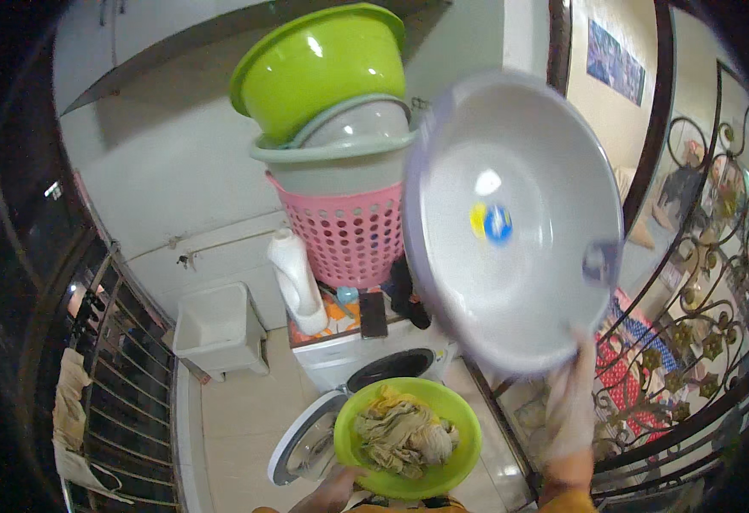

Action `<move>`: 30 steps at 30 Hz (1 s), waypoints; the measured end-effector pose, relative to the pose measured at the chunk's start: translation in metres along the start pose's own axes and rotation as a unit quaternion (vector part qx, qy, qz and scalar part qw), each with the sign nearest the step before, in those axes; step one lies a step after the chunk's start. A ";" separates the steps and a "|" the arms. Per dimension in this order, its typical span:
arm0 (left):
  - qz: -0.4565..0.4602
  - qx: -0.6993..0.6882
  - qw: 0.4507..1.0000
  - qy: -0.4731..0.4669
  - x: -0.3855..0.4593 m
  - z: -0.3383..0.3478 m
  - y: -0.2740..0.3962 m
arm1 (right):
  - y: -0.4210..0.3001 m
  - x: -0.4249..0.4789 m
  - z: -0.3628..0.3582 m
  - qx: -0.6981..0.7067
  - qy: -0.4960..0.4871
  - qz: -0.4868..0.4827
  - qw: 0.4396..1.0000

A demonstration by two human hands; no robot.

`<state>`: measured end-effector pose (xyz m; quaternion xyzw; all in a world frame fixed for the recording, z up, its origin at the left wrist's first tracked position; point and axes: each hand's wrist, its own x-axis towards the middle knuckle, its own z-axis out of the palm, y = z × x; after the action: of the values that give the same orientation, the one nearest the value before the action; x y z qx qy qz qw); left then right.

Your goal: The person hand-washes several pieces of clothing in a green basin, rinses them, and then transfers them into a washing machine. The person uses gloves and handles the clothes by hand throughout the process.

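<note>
My right hand [572, 391] is raised at the right and grips the lower rim of a large lavender-grey plastic basin [541, 154]. The basin is tilted so its inside faces me, and a blue and yellow sticker [497, 223] shows on its bottom; it looks slightly blurred. Low in the view, my left hand [342, 482] holds the near left rim of a lime-green basin [456, 404]. Crumpled beige and yellowish cloths [406, 436] lie in that green basin. It sits close to my body, before a front-loading washing machine [323, 362] whose round door [288, 442] hangs open.
On the machine stand a pink perforated basket [349, 237] with stacked basins, another lime-green basin [329, 70] on top, a white bottle [297, 282] and a dark phone [373, 315]. A utility sink [211, 324] stands left. Metal railings [134, 385] and scrolled ironwork [689, 308] flank me.
</note>
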<state>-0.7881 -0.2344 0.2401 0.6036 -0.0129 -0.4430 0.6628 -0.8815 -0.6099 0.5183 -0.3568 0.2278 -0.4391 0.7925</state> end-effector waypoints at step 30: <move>0.071 -0.284 0.897 0.330 -0.149 0.022 0.023 | -0.049 0.020 0.140 -0.161 -0.174 -0.230 0.944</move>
<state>-0.8777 -0.1645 0.3420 0.4986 0.2899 -0.1548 0.8021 -0.8032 -0.5934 0.6450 -0.5935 0.0657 -0.4973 0.6294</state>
